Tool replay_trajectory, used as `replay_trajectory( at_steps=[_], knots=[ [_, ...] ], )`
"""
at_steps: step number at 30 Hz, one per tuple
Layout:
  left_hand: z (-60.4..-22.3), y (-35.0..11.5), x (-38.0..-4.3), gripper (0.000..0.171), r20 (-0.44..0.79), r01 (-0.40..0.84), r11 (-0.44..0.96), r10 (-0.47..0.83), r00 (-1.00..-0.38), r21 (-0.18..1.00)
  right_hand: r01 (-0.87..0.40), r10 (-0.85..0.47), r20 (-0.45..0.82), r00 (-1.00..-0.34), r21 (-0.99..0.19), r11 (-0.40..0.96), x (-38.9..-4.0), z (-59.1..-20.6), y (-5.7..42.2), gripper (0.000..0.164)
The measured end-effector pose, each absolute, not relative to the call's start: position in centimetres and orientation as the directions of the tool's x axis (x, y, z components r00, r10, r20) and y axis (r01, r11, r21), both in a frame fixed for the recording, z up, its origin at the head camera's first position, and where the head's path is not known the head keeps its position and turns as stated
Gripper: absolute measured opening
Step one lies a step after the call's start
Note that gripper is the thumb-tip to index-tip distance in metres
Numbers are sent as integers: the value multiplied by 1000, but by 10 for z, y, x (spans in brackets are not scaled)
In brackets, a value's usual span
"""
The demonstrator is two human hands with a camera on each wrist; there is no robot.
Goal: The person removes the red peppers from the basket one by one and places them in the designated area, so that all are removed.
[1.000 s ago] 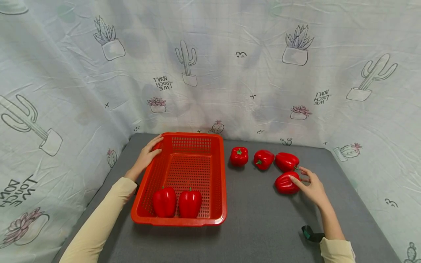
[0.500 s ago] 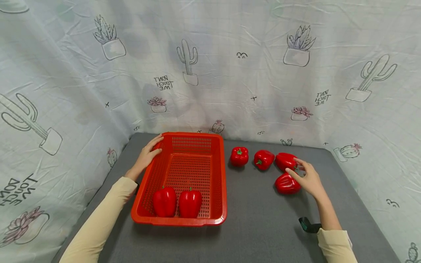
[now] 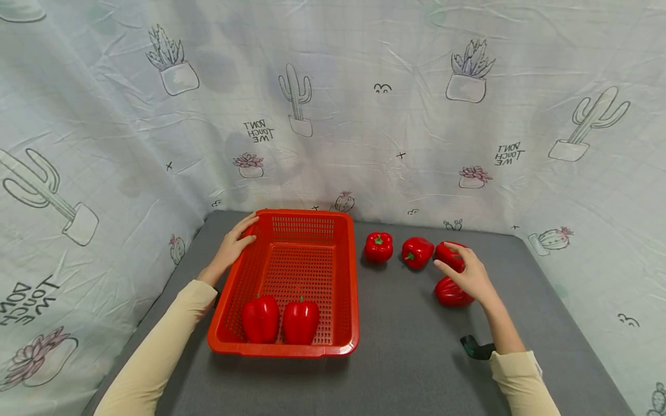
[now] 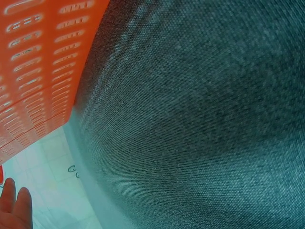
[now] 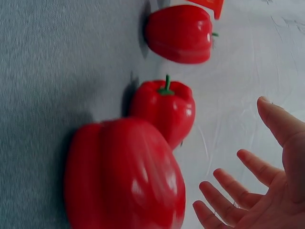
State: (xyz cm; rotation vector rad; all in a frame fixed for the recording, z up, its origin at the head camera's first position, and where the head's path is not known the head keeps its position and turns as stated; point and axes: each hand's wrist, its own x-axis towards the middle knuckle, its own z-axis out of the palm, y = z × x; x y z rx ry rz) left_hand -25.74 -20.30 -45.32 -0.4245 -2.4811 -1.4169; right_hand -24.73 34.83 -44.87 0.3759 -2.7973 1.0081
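Observation:
In the head view my left hand point(image 3: 231, 245) rests on the left rim of a red perforated plastic basket point(image 3: 355, 277), fingers extended toward its far corner. Two red bell peppers, a left one point(image 3: 260, 319) and a right one point(image 3: 300, 322), lie in the basket's near end. My right hand point(image 3: 470, 277) hovers with spread fingers over a far-right bell pepper point(image 3: 446, 258) and a ribbed nearer one point(image 3: 450, 293), hiding part of both. In the right wrist view, the hand point(image 5: 257, 191) is apart from the large closest pepper point(image 5: 124, 176).
Right of the basket, one bell pepper point(image 3: 378, 248) stands stem up and another point(image 3: 417, 252) lies with its stem forward. The table point(image 3: 400, 358) has a grey cloth surface. A white curtain point(image 3: 338, 115) with cactus drawings surrounds its back and sides.
My right hand has left the nearer ribbed pepper and moved up and to the left, over the far-right pepper. My left hand, the basket and the peppers have not visibly moved.

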Motion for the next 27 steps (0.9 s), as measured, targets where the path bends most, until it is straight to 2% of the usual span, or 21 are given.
replay_trajectory(
  at_steps=[6, 15, 27],
  knots=[
    [-452, -203, -257, 46, 351, 369, 489, 132, -927, 791, -337, -236, 242, -941, -607, 720, -250, -450, 334, 61],
    [-449, -202, -257, 46, 356, 375, 492, 136, -924, 786, -350, -267, 226, -937, -628, 695, -251, -448, 314, 63],
    [-449, -203, -258, 46, 354, 373, 500, 137, -925, 781, -404, -329, 235, -915, -578, 709, -253, -437, 286, 62]
  ],
)
